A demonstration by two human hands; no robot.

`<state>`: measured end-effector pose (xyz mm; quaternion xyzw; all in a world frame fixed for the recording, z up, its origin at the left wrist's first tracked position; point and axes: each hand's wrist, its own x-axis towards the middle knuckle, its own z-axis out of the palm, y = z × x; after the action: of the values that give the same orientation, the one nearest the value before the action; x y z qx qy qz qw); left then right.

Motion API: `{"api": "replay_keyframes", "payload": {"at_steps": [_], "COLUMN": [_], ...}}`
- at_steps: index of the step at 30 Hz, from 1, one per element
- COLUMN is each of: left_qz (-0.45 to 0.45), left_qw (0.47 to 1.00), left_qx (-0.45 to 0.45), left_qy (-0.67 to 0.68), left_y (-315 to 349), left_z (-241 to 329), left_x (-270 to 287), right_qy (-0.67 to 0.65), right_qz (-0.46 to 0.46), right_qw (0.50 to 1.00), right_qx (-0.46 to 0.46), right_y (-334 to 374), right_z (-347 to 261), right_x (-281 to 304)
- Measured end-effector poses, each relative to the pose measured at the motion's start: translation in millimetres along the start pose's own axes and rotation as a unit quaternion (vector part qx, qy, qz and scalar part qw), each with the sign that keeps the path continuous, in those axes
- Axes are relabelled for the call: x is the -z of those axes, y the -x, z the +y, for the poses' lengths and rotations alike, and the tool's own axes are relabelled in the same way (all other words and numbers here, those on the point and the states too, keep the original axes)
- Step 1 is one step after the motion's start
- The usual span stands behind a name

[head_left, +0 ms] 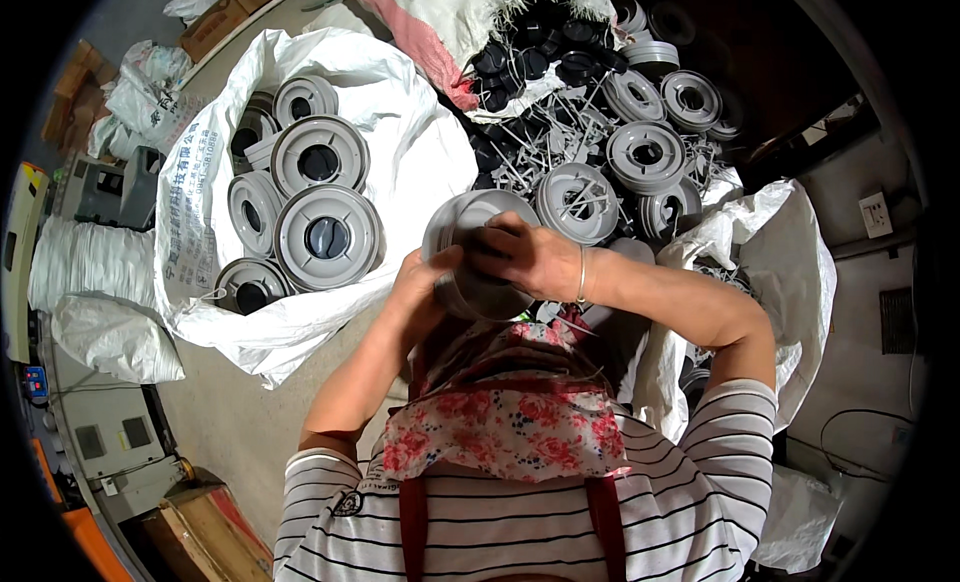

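In front of my apron I hold a round grey plastic reel (450, 220), tilted, with stepped rings. My left hand (424, 285) grips its near left side, thumb toward the middle. My right hand (540, 262) reaches over from the right, its bent fingers at the reel's dark centre; what lies under the fingertips is hidden in shadow. To the left, an open white woven sack (400, 112) holds several similar reels (290, 232) with black caps (326, 238) in their centres. Beyond my hands, grey reels (578, 202) with open centres lie on a pile.
At the top, an opened sack (430, 22) spills black caps (535, 47). Thin grey plastic pieces (545, 132) are strewn among the reels. Another white sack (800, 242) stands close by my right arm. Stuffed white bags (115, 332) and a grey cabinet (120, 437) are at the left.
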<state>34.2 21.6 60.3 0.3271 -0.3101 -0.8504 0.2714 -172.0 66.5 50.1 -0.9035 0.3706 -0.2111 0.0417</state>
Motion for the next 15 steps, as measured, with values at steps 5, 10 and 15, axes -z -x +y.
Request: {"api": "replay_keyframes", "payload": {"at_steps": [5, 10, 15], "left_qz": [0.036, 0.242, 0.246], "left_qw": [0.987, 0.748, 0.62], "left_qx": [-0.038, -0.334, -0.577], "left_qy": [-0.149, -0.521, -0.472], "left_y": [3.3, 17.0, 0.0], "left_z": [-2.4, 54.4, 144.9], "left_x": [3.0, 0.3, 11.9], "right_qy": [-0.159, -0.503, 0.157], "right_qz": [0.198, -0.115, -0.145], "right_qw": [0.951, 0.736, 0.867], "right_qx": [-0.177, -0.439, -0.449], "right_y": [-6.6, -4.4, 61.7], "right_z": [-5.3, 25.8, 144.6], "right_x": [-17.1, 1.8, -37.0]}}
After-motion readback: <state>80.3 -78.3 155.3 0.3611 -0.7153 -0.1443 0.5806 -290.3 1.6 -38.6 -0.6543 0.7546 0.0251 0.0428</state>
